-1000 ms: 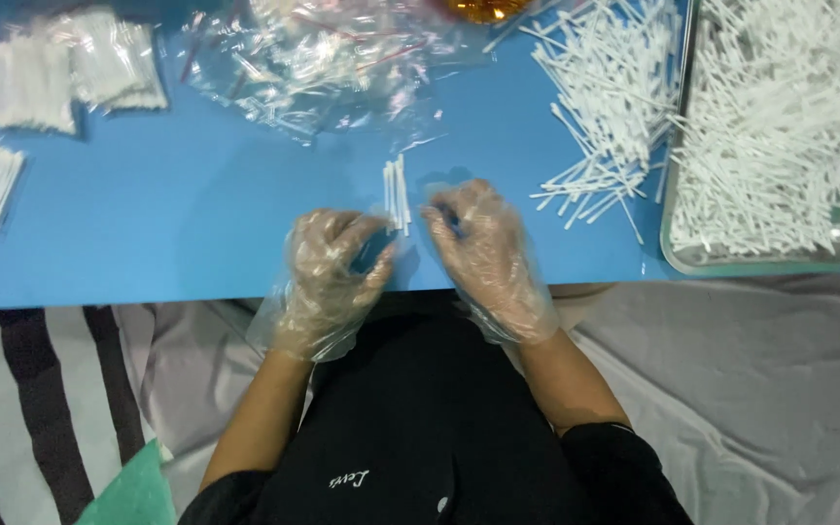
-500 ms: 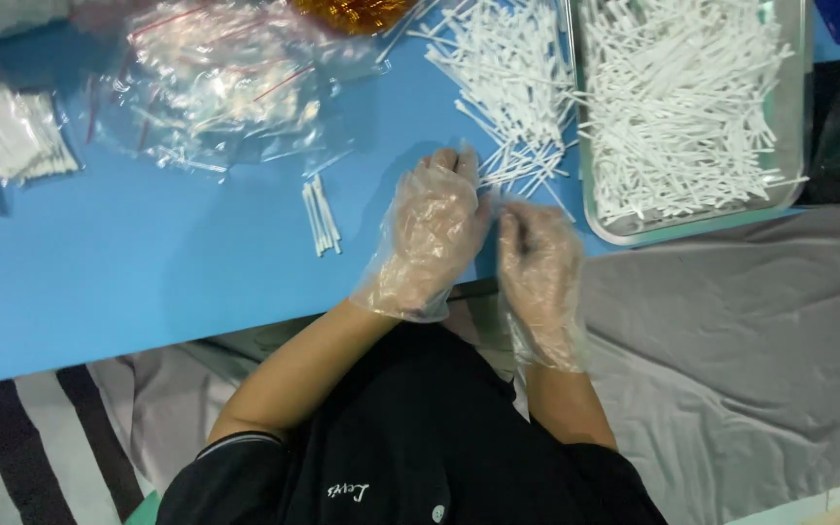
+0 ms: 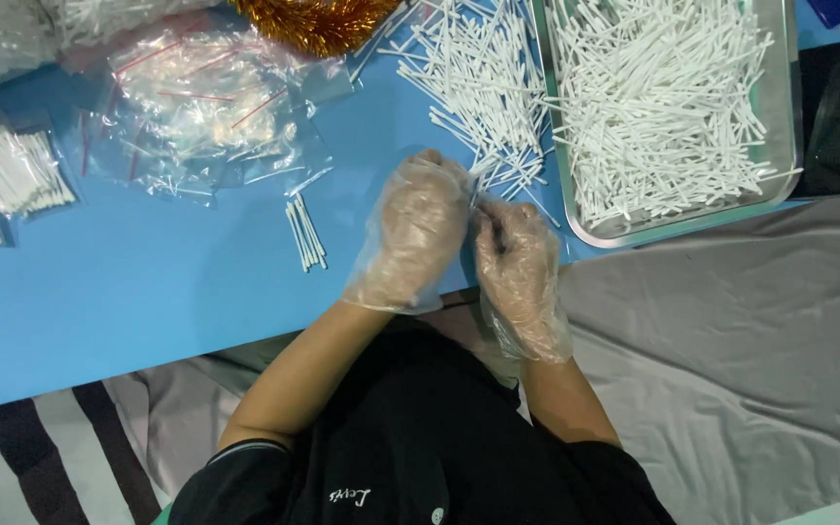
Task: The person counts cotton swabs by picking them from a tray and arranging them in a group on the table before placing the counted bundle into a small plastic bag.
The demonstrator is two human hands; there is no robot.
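Steel tray (image 3: 787,146) full of white sticks (image 3: 653,97); left hand (image 3: 418,228), right hand (image 3: 517,262) grip unclear.

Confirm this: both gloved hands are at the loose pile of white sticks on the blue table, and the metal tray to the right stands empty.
Not quite. In the head view the metal tray is full of white sticks, not empty. The rest holds: the left hand and right hand, both gloved, meet at the loose pile of white sticks on the blue table.

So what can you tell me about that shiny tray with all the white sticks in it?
The tray looks like shiny silver metal, rectangular, with a low raised rim and rounded corners. It sits on the blue table at the far right, slightly tilted, its top cut off by the view. Thin white sticks fill it in a jumbled heap. Neither hand touches it.
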